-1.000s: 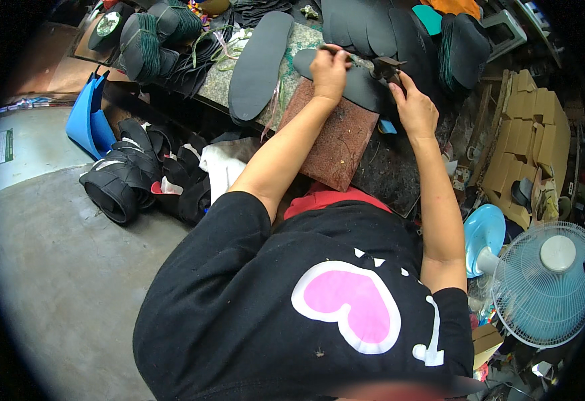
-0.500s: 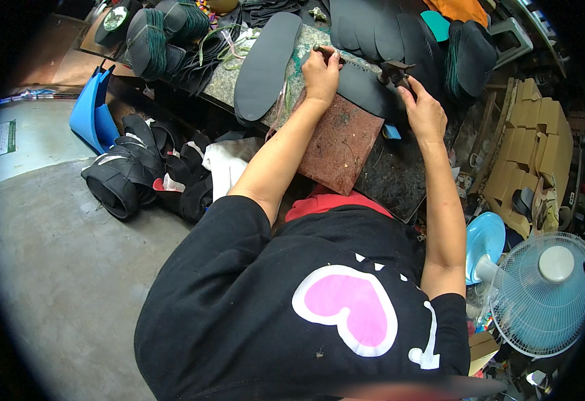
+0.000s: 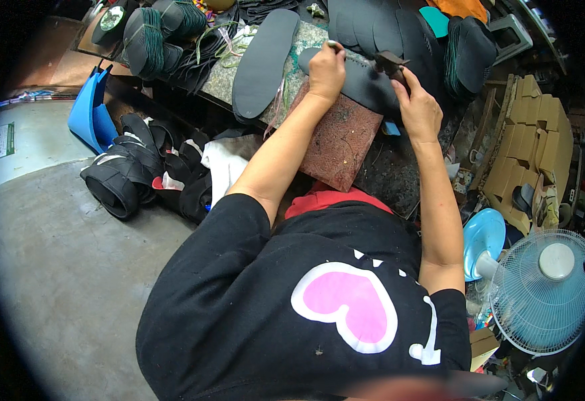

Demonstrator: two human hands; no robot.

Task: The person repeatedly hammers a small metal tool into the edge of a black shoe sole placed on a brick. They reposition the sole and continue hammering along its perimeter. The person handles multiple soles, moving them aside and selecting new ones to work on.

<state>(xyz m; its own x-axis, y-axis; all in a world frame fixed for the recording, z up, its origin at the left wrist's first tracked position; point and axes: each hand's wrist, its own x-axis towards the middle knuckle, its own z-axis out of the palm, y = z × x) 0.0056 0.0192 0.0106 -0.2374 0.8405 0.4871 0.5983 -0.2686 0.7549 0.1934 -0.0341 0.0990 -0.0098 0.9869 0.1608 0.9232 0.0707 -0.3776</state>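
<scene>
While my right hand (image 3: 421,112) grips the dark metal-headed hammer (image 3: 391,61), I'd hold the small round-ended tool (image 3: 332,44) my left hand (image 3: 327,73) pinches square to the dark-grey foot-shaped sole (image 3: 366,85).

From close above, on the person's head, one wide fisheye view looks down over the near shirt (image 3: 239,294) toward the far workbench (image 3: 391,172).

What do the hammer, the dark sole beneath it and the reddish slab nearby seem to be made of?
Hammer: the head is probably dull, dark metal, judging by its hard-edged shape.
Dark sole: looks like matte rubber or foam, from its smooth, even grey surface.
Reddish slab: stone or composite board, perhaps; its speckled, scuffed face leaves that open.
</scene>
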